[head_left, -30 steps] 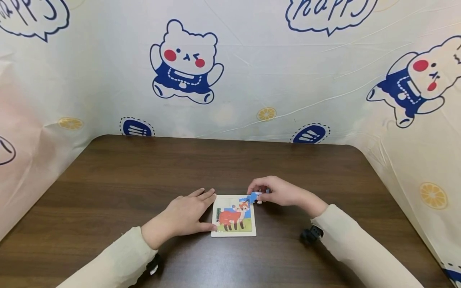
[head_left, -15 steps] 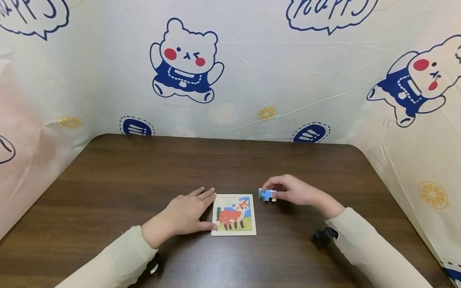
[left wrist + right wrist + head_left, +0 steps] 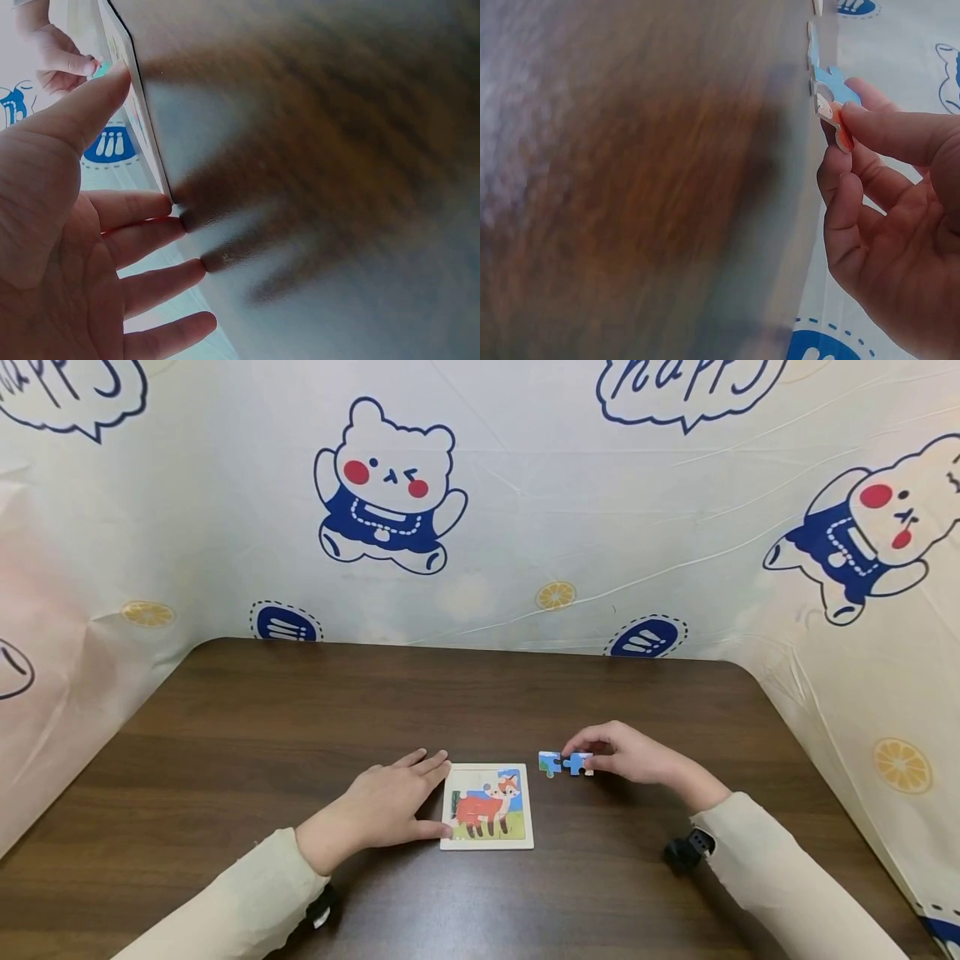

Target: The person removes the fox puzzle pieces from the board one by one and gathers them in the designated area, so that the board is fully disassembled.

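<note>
A square jigsaw puzzle (image 3: 486,810) with a fox-like animal sits in a pale frame on the table. My left hand (image 3: 386,808) lies at its left side, fingers straight, thumb and a fingertip touching the frame; the left wrist view shows this hand (image 3: 82,217) at the frame's edge. Right of the frame, my right hand (image 3: 626,753) pinches a blue puzzle piece (image 3: 576,764) between thumb and fingers. In the right wrist view that piece (image 3: 835,88) also shows orange and stands tilted. Another blue-and-green puzzle piece (image 3: 550,763) lies just left of it.
The brown wooden table (image 3: 360,702) stretches around the puzzle on every side. A printed cloth (image 3: 525,510) with bear drawings hangs along its back and sides. Black wrist devices are strapped near both sleeves.
My right hand has moved right, away from the puzzle's upper right corner, with a piece pinched. Two loose pieces now show apart beside the frame. My left hand has stayed put.
</note>
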{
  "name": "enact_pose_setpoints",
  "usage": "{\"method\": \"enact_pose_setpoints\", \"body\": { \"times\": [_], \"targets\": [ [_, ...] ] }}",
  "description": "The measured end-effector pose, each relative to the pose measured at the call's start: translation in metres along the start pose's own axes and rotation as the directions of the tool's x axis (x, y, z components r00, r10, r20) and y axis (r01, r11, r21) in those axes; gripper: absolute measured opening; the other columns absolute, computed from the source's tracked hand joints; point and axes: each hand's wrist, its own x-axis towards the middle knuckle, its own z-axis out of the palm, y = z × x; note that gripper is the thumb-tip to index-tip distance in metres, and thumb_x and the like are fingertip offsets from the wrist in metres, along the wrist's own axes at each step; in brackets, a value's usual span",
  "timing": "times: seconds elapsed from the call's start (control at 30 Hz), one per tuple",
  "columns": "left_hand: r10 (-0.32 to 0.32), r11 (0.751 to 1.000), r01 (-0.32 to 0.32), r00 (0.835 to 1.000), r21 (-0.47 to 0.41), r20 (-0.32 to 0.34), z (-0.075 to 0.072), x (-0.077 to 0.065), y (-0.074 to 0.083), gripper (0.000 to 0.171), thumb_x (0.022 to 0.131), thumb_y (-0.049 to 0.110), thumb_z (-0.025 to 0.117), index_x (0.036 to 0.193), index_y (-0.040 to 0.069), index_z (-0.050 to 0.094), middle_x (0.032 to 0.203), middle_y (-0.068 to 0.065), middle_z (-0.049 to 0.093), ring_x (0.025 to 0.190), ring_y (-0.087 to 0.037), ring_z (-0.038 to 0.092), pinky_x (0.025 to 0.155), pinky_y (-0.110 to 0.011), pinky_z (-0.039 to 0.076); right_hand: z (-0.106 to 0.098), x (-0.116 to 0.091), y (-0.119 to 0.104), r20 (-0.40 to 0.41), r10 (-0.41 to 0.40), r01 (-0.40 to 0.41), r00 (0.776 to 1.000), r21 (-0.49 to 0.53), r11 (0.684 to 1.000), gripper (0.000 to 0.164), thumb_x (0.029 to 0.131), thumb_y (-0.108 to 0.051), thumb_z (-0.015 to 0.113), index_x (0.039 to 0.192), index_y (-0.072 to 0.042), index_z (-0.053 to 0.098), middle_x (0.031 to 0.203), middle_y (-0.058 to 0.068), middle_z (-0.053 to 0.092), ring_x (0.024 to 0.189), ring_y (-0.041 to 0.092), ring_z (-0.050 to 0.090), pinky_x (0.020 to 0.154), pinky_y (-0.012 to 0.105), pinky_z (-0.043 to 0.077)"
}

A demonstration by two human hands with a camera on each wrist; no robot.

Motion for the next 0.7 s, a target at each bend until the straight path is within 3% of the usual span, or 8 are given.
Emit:
{"method": "enact_pose_setpoints", "body": {
  "times": [0.17, 0.4, 0.7],
  "targets": [
    [-0.002, 1.000, 0.002, 1.000, -0.005, 0.001, 0.000, 0.000, 0.000, 0.086, 0.083, 0.061, 0.070, 0.147, 0.008, 0.048, 0.156, -0.009, 0.044, 0.143, -0.035, 0.042, 0.098, -0.059, 0.048, 0.000, 0.002, 0.004, 0.005, 0.014, -0.014, 1.000, 0.003, 1.000, 0.026, 0.096, -0.001, 0.060, 0.118, -0.010, 0.070, 0.118, 0.008, 0.071, 0.099, 0.019, 0.059, 0.090, 0.033, 0.049],
    [-0.002, 1.000, 0.002, 1.000, -0.007, 0.004, -0.001, 0.000, 0.000, 0.085, 0.083, 0.061, 0.070, 0.147, 0.009, 0.049, 0.156, -0.009, 0.044, 0.144, -0.036, 0.041, 0.098, -0.059, 0.048, 0.000, 0.003, 0.010, -0.017, 0.007, -0.007, 1.000, -0.012, 1.000, 0.027, 0.094, 0.002, 0.061, 0.118, -0.007, 0.070, 0.115, 0.010, 0.070, 0.092, 0.018, 0.055, 0.079, 0.026, 0.048],
    [-0.012, 1.000, 0.012, 1.000, -0.015, 0.014, 0.000, 0.000, 0.000, 0.086, 0.083, 0.061, 0.070, 0.148, 0.008, 0.048, 0.157, -0.008, 0.043, 0.144, -0.035, 0.040, 0.099, -0.059, 0.048, -0.001, 0.005, 0.012, -0.034, 0.022, -0.023, 0.999, -0.036, 0.999, 0.027, 0.091, 0.000, 0.066, 0.117, -0.007, 0.068, 0.095, 0.006, 0.064, 0.079, 0.014, 0.051, 0.069, 0.024, 0.045]
  ]
}}
